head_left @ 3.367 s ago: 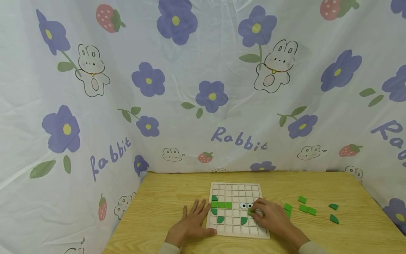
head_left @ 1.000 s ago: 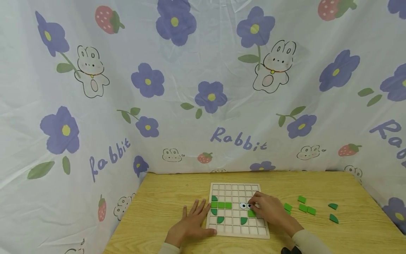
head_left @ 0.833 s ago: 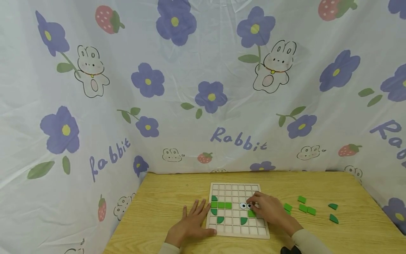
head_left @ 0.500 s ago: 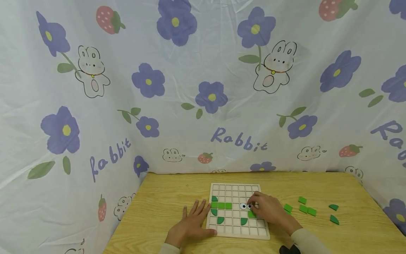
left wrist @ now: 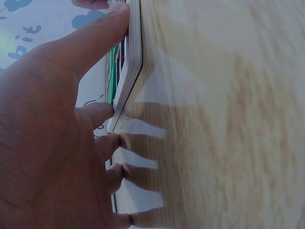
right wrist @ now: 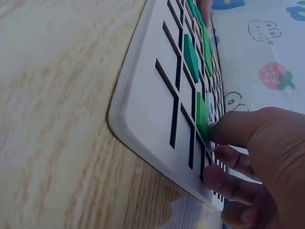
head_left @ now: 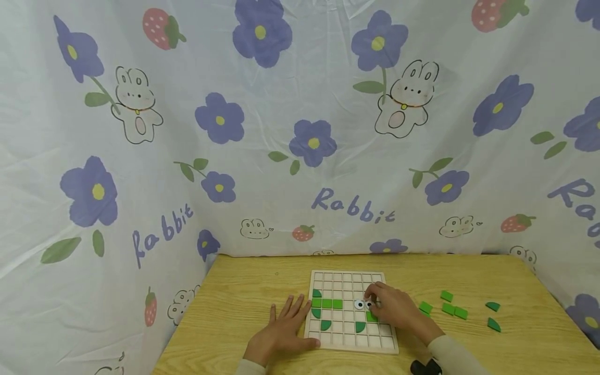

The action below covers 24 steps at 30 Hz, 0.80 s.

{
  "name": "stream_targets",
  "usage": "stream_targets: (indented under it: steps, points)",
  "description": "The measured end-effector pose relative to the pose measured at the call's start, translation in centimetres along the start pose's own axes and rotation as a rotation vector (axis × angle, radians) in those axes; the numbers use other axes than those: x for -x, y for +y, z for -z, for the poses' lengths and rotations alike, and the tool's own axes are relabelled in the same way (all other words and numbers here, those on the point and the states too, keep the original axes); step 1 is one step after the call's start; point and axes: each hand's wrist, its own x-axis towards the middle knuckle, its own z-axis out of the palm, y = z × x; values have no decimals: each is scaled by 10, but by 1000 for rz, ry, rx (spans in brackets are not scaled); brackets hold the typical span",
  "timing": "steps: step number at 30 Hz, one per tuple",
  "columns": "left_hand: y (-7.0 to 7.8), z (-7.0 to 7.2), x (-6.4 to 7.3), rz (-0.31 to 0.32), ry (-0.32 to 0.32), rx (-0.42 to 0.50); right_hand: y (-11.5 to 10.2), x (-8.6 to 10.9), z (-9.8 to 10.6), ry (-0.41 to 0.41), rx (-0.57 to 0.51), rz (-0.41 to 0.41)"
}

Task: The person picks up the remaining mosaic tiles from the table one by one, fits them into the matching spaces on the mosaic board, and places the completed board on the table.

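My left hand (head_left: 286, 328) lies spread on the table, thumb and fingertips against the left side of the wooden grid board (head_left: 349, 339). In the left wrist view its thumb meets the board's edge (left wrist: 136, 38). With thumb and forefinger, my right hand (head_left: 398, 310) pinches a round eye tile (head_left: 369, 305) in the grid, partly hidden by the fingers. Beside it sits a second eye tile (head_left: 359, 304). A light green square tile (head_left: 371, 316) lies just below, near my right thumb (right wrist: 233, 129). Dark green quarter-round tiles (head_left: 360, 327) and a row of green squares (head_left: 327, 303) also fill cells.
Right of the board lie several loose green square tiles (head_left: 447, 308) and two dark green quarter-round tiles (head_left: 493, 324). A black object (head_left: 425, 367) shows beneath the right sleeve. A printed curtain (head_left: 281, 182) hangs behind the table.
Over the last seconds my right hand has moved from the green square tile, now left in its cell, up to the eye tile. Since then its fingers shift only slightly. The left hand stays put.
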Motion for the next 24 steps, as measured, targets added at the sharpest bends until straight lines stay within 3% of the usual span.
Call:
stream_targets:
  steps: [9,24]
  points:
    - [0,2,0,-2,1,5,-1,-2,0,0,26,-2]
    - [0,1,0,-2,3,6,1,-7,5,-54,-53,-4]
